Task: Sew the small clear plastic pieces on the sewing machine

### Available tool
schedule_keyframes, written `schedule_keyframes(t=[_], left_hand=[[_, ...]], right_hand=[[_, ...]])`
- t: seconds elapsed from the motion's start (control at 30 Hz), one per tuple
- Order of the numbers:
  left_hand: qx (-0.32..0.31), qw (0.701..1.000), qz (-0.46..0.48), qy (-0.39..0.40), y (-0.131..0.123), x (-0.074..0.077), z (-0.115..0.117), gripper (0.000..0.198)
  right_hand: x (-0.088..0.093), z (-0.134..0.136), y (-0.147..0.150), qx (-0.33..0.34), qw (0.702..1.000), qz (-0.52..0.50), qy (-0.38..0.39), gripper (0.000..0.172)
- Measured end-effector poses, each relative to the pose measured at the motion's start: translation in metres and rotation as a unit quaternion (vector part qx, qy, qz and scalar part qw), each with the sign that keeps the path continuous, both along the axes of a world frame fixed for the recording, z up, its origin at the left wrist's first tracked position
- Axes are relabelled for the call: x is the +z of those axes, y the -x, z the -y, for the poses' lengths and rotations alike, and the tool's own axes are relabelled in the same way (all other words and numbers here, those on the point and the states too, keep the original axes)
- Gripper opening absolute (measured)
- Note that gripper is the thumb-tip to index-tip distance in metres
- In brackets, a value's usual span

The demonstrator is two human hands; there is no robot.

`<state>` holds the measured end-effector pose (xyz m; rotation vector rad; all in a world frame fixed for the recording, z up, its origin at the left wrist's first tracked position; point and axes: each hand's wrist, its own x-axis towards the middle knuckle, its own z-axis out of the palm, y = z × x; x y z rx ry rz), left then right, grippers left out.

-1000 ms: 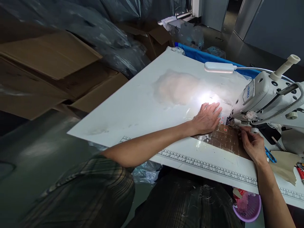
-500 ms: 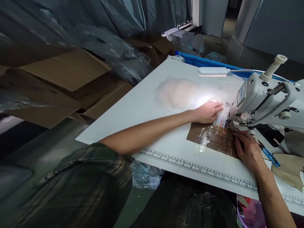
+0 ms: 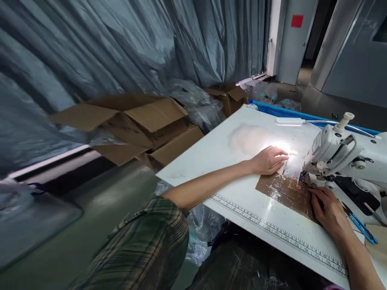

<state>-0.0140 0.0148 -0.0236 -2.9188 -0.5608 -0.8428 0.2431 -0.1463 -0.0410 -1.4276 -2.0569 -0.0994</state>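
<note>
My left hand [image 3: 270, 160] lies on sheer white fabric [image 3: 290, 164] left of the needle, fingers stretched out, thumb apart. Small red marks dot the fabric's near part. Beneath it, a brown sheet [image 3: 279, 192] with a shiny, creased surface rests on the white table [image 3: 229, 181]. My right hand [image 3: 328, 207] rests at the sheet's right edge, fingers extended and thumb spread. Between and beyond both hands stands the white sewing machine [image 3: 332, 151]; its presser foot is close to the fabric, but whether it presses down cannot be made out.
Blue thread snips [image 3: 363, 227] and a black flat object [image 3: 356, 192] lie right of my right hand. A bright lamp [image 3: 290, 121] stretches over the table. A printed ruler [image 3: 266, 229] follows the front edge. Open cardboard boxes [image 3: 163, 114] stand left, before grey curtains [image 3: 193, 36].
The view has tilted up and turned left, so the table appears lower and further right. My left thumb now shows apart from the fingers. Both hands stay near the fabric and brown sheet.
</note>
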Motion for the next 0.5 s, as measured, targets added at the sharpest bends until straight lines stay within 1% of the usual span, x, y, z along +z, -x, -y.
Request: schedule_keyframes(t=[0.03,0.1,0.17,0.2,0.23,0.33,0.4,0.5], left_hand=[[0.033,0.999,0.008,0.004,0.014,0.0,0.003,0.029],[0.133,0.99,0.037,0.038,0.041,0.001,0.004,0.029],[0.237,0.965,0.075,0.082,0.061,0.002,0.001,0.03],[0.274,0.952,0.09,0.101,0.069,0.003,-0.002,0.03],[0.298,0.942,0.1,0.114,0.075,0.004,-0.005,0.029],[0.316,0.933,0.101,0.14,0.083,0.005,-0.013,0.026],[0.32,0.93,0.09,0.159,0.083,0.005,-0.015,0.024],[0.32,0.927,0.077,0.18,0.082,0.006,-0.013,0.015]], right_hand=[[-0.002,-0.001,-0.001,0.004,1.0,-0.002,-0.012,0.034],[-0.006,-0.003,-0.002,0.007,1.0,-0.003,-0.028,0.035],[-0.009,-0.004,-0.004,0.005,1.0,-0.002,-0.025,0.036],[-0.01,-0.005,-0.005,0.003,1.0,-0.002,-0.017,0.036],[-0.01,-0.005,-0.005,0.001,1.0,-0.003,-0.007,0.036],[-0.011,-0.005,-0.006,-0.005,1.0,-0.01,0.0,0.037],[-0.012,-0.005,-0.006,-0.01,1.0,-0.008,-0.01,0.038],[-0.014,-0.006,-0.007,-0.012,1.0,0.0,-0.02,0.039]])
